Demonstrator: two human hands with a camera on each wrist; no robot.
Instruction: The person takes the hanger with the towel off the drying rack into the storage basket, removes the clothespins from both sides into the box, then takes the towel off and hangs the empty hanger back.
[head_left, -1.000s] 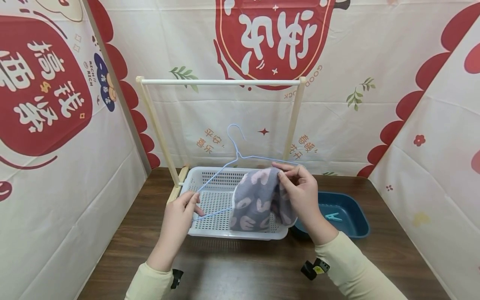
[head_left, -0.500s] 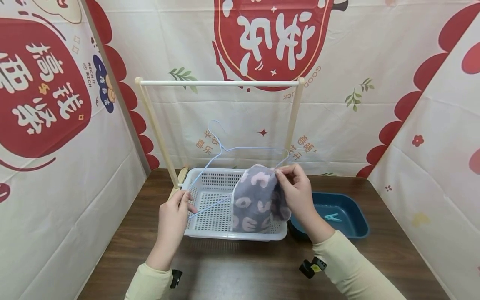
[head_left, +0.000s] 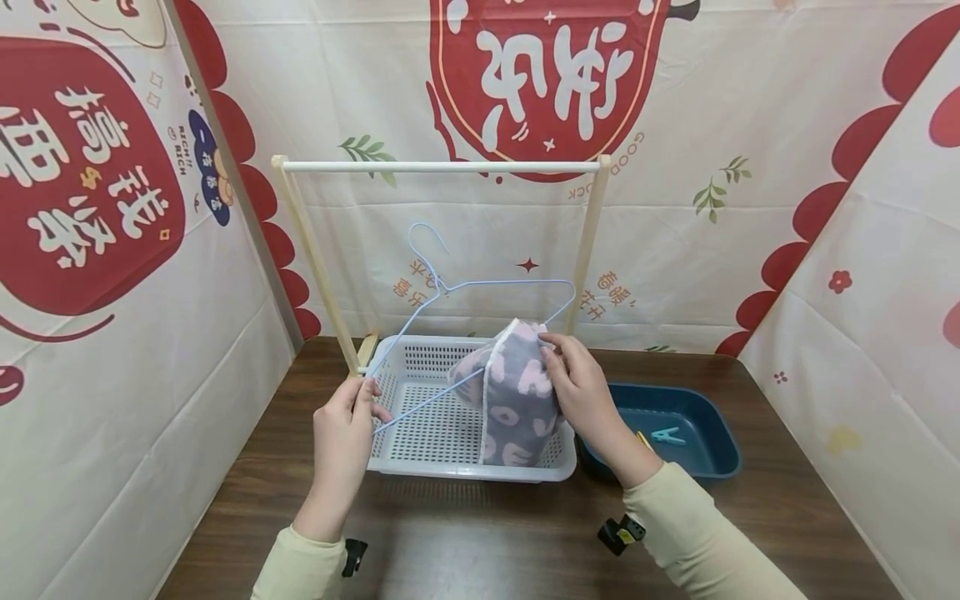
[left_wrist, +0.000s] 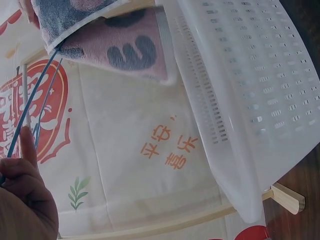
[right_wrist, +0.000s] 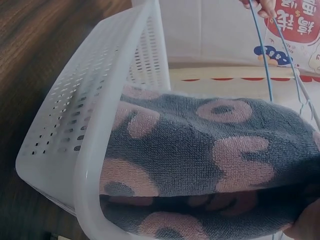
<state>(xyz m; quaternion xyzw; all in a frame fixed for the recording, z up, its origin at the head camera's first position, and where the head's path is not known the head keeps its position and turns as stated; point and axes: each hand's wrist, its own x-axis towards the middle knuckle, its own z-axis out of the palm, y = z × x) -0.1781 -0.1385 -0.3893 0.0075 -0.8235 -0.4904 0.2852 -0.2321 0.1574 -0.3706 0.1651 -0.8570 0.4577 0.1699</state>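
Note:
My left hand (head_left: pixel 341 433) grips the lower left corner of a light blue wire clothes hanger (head_left: pixel 438 287), which is tilted with its hook up. A grey towel (head_left: pixel 517 408) with pink letter-like shapes hangs folded over the hanger's bottom bar, toward the right. At the towel's upper right edge, my right hand (head_left: pixel 588 400) pinches the cloth. The right wrist view shows the towel (right_wrist: pixel 185 150) hanging at the basket rim, with only a bit of the right hand (right_wrist: pixel 305 225) at the corner. In the left wrist view the left hand (left_wrist: pixel 25 200) holds the wire.
Below the towel stands a white perforated basket (head_left: pixel 472 472). A wooden rack with a white bar (head_left: pixel 442 167) rises behind it. On the right, a dark blue basin (head_left: pixel 720 433) holds a teal clothespin (head_left: pixel 667 436) and something yellow, partly hidden by the forearm. Printed cloth surrounds the table.
The hanger has shifted left and upward, and its right corner now shows clear of the right hand. The towel has turned, with a flap now visible left of the bar. The right hand has moved slightly left.

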